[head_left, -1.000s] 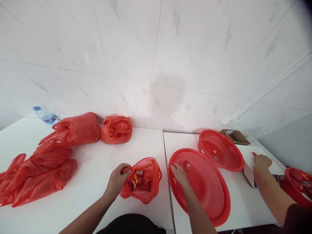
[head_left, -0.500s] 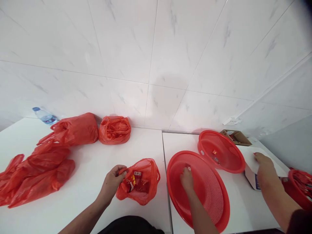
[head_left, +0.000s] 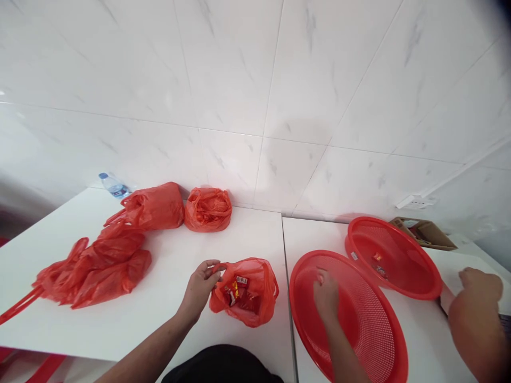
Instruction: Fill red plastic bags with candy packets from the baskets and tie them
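My left hand [head_left: 200, 287] pinches the left edge of a red plastic bag [head_left: 265, 276] that stands with its mouth wide. Inside the bag lie small red and yellow packets [head_left: 241, 295]. My right hand [head_left: 326, 295] reaches down into a large red colander-like basket [head_left: 369, 314], fingers closed. A small reddish bit shows at its fingertips; its kind is unclear. No other items show in this basket.
Filled red bags [head_left: 159, 205] sit along the wall at left, near a water bottle [head_left: 114, 186]. Behind my basket, a second red basket [head_left: 393, 252] holds a few small packets. A cardboard box [head_left: 433, 234] is farther back. At right, another person's hand [head_left: 479, 290] is blurred.
The view has swung left, so everything sits farther right. My left hand keeps its hold on the bag. My right hand stays in the basket. The other person's hand has come lower.
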The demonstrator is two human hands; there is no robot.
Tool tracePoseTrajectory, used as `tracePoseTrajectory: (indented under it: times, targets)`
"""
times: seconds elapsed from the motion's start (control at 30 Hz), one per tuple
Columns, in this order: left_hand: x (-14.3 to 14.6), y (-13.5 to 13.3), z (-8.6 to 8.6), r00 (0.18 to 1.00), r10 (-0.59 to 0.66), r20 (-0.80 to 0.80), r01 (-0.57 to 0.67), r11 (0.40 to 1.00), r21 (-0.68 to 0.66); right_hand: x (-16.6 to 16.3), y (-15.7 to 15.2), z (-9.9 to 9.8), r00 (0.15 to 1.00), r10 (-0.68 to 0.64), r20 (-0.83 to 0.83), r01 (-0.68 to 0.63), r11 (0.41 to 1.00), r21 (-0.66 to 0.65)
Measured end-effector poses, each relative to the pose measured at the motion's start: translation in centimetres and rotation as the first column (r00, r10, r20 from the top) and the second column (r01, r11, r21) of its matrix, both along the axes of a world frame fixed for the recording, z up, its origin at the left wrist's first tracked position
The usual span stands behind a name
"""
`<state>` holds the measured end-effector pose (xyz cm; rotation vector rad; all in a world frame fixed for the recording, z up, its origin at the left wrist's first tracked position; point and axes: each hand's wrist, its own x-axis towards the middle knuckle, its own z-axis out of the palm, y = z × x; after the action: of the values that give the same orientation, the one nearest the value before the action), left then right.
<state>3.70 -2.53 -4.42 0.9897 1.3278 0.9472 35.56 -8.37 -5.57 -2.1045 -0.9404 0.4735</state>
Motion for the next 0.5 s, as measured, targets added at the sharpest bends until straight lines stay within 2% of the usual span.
tracePoseTrajectory:
  times: [0.1, 0.2, 0.27, 0.33, 0.4, 0.5]
  targets:
    - [0.0, 0.2, 0.1, 1.000, 0.005, 0.020, -0.005, 1.000, 0.001, -2.8, 0.7, 0.1, 0.994, 0.082, 0.065, -0.091, 0.985, 0.144]
    - [-0.2, 0.5, 0.1, 0.999, -0.003, 0.036, 0.002, 1.000, 0.010, -6.6, 0.7, 0.7, 0.949, 0.293, 0.117, -0.315, 0.906, 0.285]
    - [-0.4, 0.6, 0.1, 0.999, -0.012, 0.047, 0.012, 1.000, 0.017, -8.7, 0.5, 1.1, 0.886, 0.449, 0.119, -0.464, 0.855, 0.229]
    - [-0.7, 0.7, 0.0, 0.998, -0.021, 0.054, 0.019, 0.999, 0.028, -10.0, 0.3, 1.1, 0.826, 0.556, 0.087, -0.562, 0.823, 0.077]
    - [-1.1, 0.7, 0.0, 0.998, -0.029, 0.052, 0.027, 0.999, 0.036, -10.4, 0.4, 0.6, 0.824, 0.565, 0.042, -0.562, 0.825, -0.059]
    - [-1.6, 0.6, -0.1, 0.998, -0.042, 0.047, 0.040, 0.998, 0.040, -10.1, 0.9, -1.7, 0.886, 0.464, -0.031, -0.464, 0.877, -0.124]
